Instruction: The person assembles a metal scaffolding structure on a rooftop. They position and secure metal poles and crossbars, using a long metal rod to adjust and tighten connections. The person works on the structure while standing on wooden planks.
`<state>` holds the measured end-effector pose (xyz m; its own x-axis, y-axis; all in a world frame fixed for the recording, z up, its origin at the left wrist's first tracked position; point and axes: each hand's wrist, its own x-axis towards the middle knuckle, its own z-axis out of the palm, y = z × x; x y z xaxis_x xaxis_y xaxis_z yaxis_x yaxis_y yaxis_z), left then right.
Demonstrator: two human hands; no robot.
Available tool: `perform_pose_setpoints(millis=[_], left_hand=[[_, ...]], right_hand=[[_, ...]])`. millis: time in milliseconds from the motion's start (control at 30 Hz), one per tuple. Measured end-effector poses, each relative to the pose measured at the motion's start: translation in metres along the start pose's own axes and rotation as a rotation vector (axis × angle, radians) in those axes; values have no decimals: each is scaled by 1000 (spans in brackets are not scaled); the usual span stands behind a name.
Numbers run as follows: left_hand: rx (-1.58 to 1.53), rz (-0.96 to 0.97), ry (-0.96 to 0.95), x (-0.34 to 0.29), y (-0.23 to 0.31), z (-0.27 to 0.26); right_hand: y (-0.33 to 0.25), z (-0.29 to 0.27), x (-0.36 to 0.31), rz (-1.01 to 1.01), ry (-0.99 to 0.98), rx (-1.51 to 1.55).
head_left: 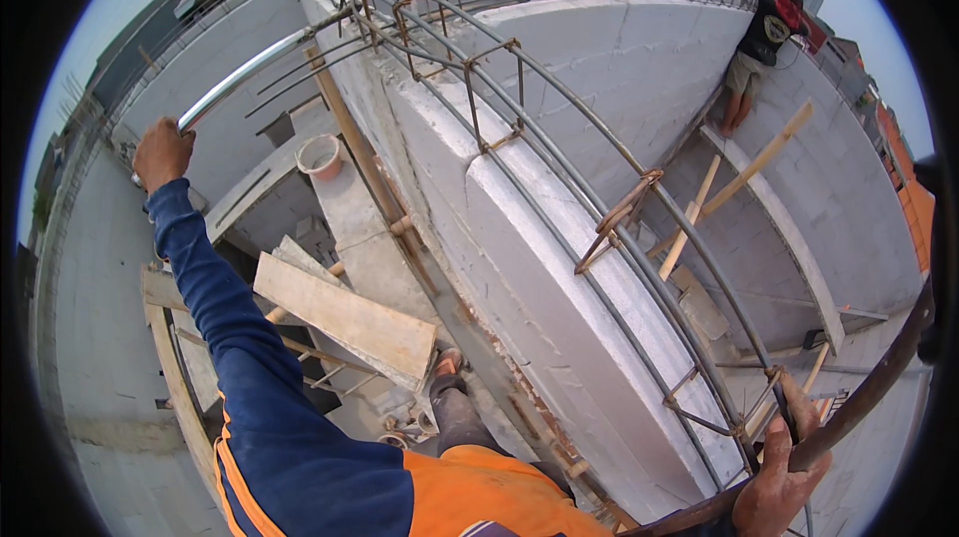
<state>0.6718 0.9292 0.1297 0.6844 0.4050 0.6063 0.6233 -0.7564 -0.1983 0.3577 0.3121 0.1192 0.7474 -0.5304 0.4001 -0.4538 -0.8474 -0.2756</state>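
Note:
My left hand [163,155] is stretched out to the far left, its fingers wrapped round the end of a shiny metal pipe [245,72]. The pipe's other end meets the steel bars at the corner of the wall. Along the top of the white block wall [559,227] runs a rebar cage [609,142] of long bars and tied stirrups. At the lower right, my right hand [784,472] closes round the near end of the cage, a bar between thumb and forefinger. A dark brown bar [879,387] crosses at this hand; part of it is hidden there.
Below on the left are a plank [345,317], a bucket [320,157] and a bamboo pole [350,127] against the wall. My foot [449,362] is low beside the wall. Another person [764,37] stands at the far right wall above wooden braces [759,172].

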Motion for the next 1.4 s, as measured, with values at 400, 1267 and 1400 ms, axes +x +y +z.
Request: perform_pose_setpoints(millis=[400,1267,1400], left_hand=[[21,-9,-17,-7,4,-2],[-12,-3,28,-38,8,-19],[-23,0,-7,-52,15,-28]], right_hand=[[-36,-7,5,313,46,90],[-15,9,7,-45,66,447],[-21,6,9,26,66,454]])
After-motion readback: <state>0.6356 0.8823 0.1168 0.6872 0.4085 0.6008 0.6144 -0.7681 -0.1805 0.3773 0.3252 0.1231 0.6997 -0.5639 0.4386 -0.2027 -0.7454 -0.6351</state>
